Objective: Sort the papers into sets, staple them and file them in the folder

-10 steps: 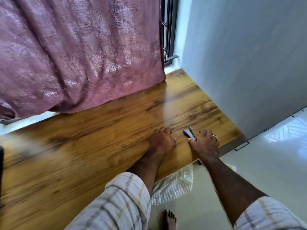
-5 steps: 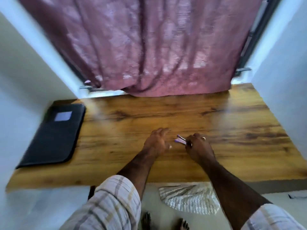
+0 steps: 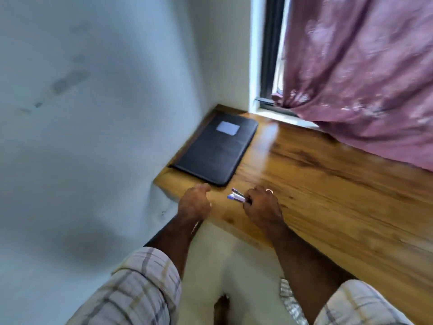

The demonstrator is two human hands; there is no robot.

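Note:
A black folder (image 3: 216, 150) with a pale label lies closed at the left end of the wooden desk (image 3: 328, 195), against the wall. My right hand (image 3: 262, 205) grips a small purple and white stapler (image 3: 237, 196) just above the desk, its open jaws pointing left. My left hand (image 3: 194, 204) hovers with loosely curled fingers and holds nothing, a short way in front of the folder's near corner. No papers are in view.
A white wall (image 3: 93, 113) borders the desk on the left. A mauve curtain (image 3: 363, 73) hangs over the window at the back and drapes onto the desk's far edge. My bare foot (image 3: 221, 308) stands on the pale floor below.
The view has swung left, bringing the folder and the left wall close. Both hands have travelled left along the desk toward the folder, the right one still gripping the stapler.

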